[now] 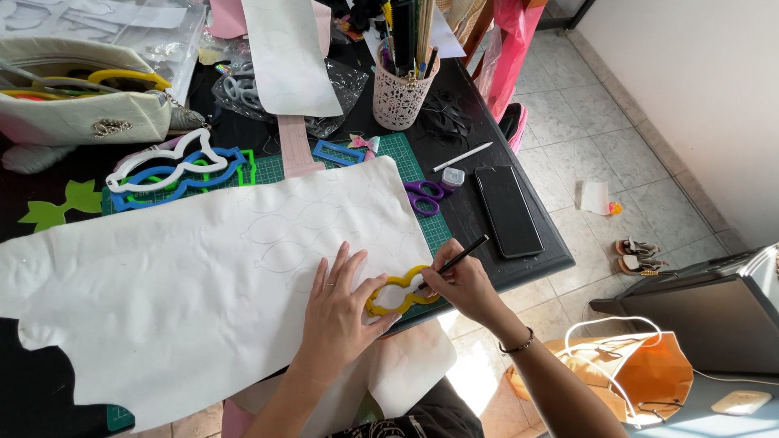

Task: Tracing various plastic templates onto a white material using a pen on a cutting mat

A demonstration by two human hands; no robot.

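My left hand (pixel 339 308) presses flat on a yellow bow-shaped stencil (pixel 388 304) that lies on a large white sheet (pixel 187 284). Its fingers are spread, with thumb and forefinger against the stencil's left lobe. My right hand (pixel 458 285) grips a black pencil (pixel 461 258), its tip down at the stencil's right inner edge. Faint traced outlines of the same shape show on the sheet above my left hand.
A green cutting mat (pixel 426 219) lies under the sheet on a dark table. Purple scissors (pixel 423 195), a black phone (pixel 508 211), a white pen cup (pixel 403 93), stacked coloured stencils (pixel 174 170) and a pencil case (pixel 81 101) sit around. An orange bag (pixel 649 369) stands on the floor.
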